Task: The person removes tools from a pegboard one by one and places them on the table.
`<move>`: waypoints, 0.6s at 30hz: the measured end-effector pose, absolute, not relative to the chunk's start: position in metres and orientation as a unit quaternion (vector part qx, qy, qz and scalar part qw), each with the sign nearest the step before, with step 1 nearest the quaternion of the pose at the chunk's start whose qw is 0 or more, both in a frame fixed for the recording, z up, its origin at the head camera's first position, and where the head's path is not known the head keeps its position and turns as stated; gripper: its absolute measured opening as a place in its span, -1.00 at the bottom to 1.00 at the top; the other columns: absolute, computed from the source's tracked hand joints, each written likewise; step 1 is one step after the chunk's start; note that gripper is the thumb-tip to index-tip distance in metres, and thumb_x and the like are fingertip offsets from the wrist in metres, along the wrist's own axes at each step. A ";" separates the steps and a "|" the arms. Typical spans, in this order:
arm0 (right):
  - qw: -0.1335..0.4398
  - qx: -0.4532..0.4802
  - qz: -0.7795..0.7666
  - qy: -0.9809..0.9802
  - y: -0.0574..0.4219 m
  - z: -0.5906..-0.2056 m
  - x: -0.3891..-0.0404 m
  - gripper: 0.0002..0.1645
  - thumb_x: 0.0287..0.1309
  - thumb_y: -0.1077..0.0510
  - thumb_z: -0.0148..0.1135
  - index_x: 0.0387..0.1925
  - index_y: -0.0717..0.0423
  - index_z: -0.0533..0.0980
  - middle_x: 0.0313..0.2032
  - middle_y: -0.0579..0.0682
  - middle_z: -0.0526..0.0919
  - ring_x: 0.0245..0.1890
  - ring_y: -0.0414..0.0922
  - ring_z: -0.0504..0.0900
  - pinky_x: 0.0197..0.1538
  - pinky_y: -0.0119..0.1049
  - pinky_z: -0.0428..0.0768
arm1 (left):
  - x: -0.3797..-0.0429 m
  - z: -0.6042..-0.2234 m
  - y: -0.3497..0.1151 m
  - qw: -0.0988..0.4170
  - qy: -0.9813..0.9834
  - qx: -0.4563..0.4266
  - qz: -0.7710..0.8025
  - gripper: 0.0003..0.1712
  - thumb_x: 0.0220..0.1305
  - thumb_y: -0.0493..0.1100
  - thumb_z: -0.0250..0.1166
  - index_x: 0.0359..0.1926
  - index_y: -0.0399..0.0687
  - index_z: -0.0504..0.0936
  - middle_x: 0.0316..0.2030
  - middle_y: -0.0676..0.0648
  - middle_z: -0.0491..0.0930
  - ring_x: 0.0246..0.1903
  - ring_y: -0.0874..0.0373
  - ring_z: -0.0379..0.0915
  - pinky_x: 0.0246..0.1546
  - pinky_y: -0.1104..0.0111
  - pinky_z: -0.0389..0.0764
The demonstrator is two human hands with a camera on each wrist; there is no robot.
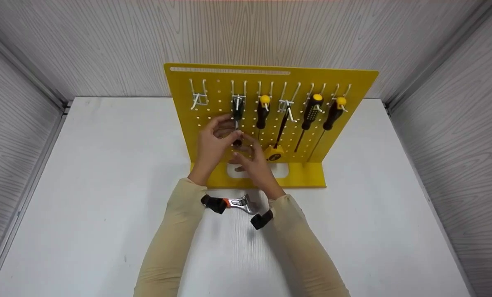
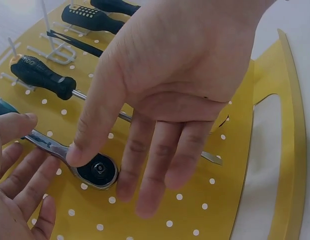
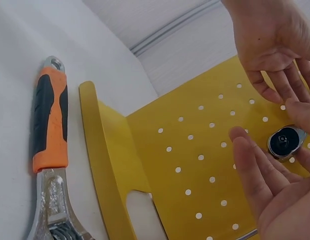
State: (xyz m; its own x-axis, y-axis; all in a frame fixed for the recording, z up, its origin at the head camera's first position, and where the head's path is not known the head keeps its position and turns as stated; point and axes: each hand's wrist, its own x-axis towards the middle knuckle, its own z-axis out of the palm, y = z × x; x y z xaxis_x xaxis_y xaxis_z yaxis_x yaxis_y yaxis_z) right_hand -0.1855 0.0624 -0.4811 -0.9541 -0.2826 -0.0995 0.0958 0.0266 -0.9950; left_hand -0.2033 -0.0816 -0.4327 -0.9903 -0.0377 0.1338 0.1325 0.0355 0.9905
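Observation:
A ratchet wrench (image 1: 238,111) with a dark handle hangs head down from a hook on the yellow pegboard (image 1: 209,74). My left hand (image 1: 209,146) loosely pinches its shaft, thumb across the front and fingers behind. Its round head (image 2: 99,170) points to the board's base. My right hand (image 1: 262,167) is beside that head with relaxed fingers, one fingertip touching the metal next to it. In the left wrist view, the left hand (image 2: 20,185) is partly cut off by the edge. An adjustable wrench (image 3: 50,120) with an orange and black handle lies before the board.
Right of the ratchet hang several screwdrivers (image 1: 312,111) and a slim black tool (image 1: 282,126). A yellow tape measure (image 1: 275,153) is low on the board. Another metal hook (image 1: 198,99) sits at its left. The board stands on a white table (image 1: 114,165) between panelled walls.

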 end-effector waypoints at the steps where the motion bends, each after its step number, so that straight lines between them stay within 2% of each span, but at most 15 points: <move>1: 0.136 -0.064 -0.697 0.701 0.063 -0.482 -0.185 -0.31 0.36 0.13 0.10 0.41 -0.10 0.07 0.24 0.16 0.42 -0.06 0.10 0.69 -0.11 -0.17 0.67 | -0.203 -0.433 -0.082 0.062 -0.717 -0.033 -0.694 -0.48 0.17 -0.20 0.39 0.16 -0.16 0.52 0.00 -0.17 0.63 0.00 0.07 0.59 0.11 0.32 0.55; 10: 0.132 -0.066 -0.704 0.695 0.063 -0.482 -0.176 -0.37 0.34 0.13 0.13 0.36 -0.06 0.13 0.14 0.19 0.49 -0.15 0.00 0.72 -0.14 -0.13 0.68 | -0.203 -0.432 -0.080 0.055 -0.738 -0.018 -0.672 -0.49 0.18 -0.13 0.39 0.15 -0.10 0.53 -0.06 -0.12 0.62 -0.10 0.11 0.56 0.05 0.31 0.56; 15: 0.127 -0.063 -0.707 0.693 0.064 -0.481 -0.171 -0.39 0.33 0.19 0.13 0.33 -0.03 0.16 0.09 0.20 0.51 -0.14 0.06 0.72 -0.05 0.12 0.62 | -0.203 -0.430 -0.076 0.062 -0.750 -0.015 -0.658 -0.50 0.19 -0.16 0.38 0.15 -0.17 0.53 -0.11 -0.16 0.61 -0.15 0.07 0.56 -0.02 0.33 0.57; 18: 0.125 -0.059 -0.705 0.695 0.064 -0.481 -0.170 -0.40 0.33 0.21 0.13 0.33 -0.02 0.17 0.06 0.21 0.52 -0.15 0.07 0.72 -0.02 0.17 0.59 | -0.204 -0.429 -0.075 0.068 -0.753 -0.016 -0.654 -0.52 0.20 -0.18 0.36 0.13 -0.20 0.53 -0.14 -0.17 0.61 -0.17 0.07 0.56 -0.07 0.38 0.57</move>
State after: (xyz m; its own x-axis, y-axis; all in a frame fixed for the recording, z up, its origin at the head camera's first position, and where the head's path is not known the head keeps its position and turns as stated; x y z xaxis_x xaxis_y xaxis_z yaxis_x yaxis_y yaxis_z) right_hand -0.1702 0.0640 -0.4812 -0.9616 -0.2591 -0.0905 0.0941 -0.0013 -0.9956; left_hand -0.2038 -0.0752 -0.4289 -0.9902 -0.0648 0.1237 0.1135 0.1430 0.9832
